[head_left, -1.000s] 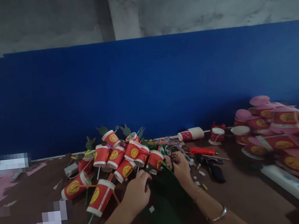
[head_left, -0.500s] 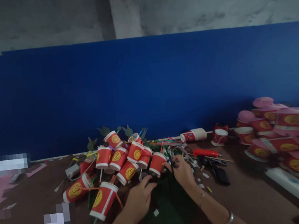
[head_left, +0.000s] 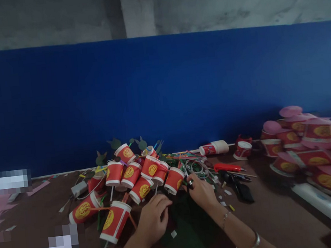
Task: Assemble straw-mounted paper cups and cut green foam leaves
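Note:
My left hand rests low over the brown table, fingers bent and held together; whatever may be in them is hidden. Just behind its knuckles lies a red paper cup with a yellow emblem. My right hand is closed around a small dark object, too dim to name. Close to those fingertips, another red paper cup leans on the heap. Between and below the hands lies a dark green round patch with a white scrap at its edge.
More red cups with sticks are heaped left, near a white adapter. Beyond my right hand are coiled cable, a red-handled tool and a black object. Pink-topped cups and a power strip stand right.
My left hand's fingers have curled inward, and the ring-like thing beside them no longer shows. My right hand has turned slightly, staying near the same cup. The view has shifted a little.

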Demonstrator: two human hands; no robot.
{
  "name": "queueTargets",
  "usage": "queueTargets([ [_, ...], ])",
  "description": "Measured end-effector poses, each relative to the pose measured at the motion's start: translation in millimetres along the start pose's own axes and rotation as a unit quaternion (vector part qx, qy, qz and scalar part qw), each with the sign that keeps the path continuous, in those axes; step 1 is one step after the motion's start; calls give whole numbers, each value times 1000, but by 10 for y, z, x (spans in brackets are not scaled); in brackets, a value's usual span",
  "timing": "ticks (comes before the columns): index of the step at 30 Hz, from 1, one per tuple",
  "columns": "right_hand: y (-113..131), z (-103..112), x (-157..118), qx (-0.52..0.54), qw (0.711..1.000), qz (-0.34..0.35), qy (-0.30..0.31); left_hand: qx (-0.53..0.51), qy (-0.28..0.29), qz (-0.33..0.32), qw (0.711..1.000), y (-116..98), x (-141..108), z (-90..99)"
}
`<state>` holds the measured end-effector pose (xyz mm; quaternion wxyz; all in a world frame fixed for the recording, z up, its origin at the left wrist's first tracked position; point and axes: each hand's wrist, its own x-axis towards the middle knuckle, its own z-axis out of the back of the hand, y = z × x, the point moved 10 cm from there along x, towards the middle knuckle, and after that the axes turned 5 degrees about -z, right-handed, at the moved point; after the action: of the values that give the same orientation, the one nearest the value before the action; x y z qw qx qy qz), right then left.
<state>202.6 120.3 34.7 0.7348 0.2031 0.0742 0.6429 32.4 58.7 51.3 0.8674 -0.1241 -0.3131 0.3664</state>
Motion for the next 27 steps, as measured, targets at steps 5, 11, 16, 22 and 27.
queueTargets([
  [5, 34, -30, -32, -4, 1000, 17, -3, -19, 95, -57, 994, -115, -41, -237],
  [11, 65, -42, -40, 38, 998, 46, -3, -6, 108, -51, 993, -67, -52, -307],
  [16, 62, -75, -31, 35, 998, 58, 1, -3, 110, -43, 993, -91, -52, -280],
  [22, 21, -111, -16, -45, 998, 22, 23, -14, 122, -40, 992, -96, -45, -292],
  [27, 48, -117, -30, -43, 998, 24, 44, -23, 104, -39, 994, -90, -36, -282],
])
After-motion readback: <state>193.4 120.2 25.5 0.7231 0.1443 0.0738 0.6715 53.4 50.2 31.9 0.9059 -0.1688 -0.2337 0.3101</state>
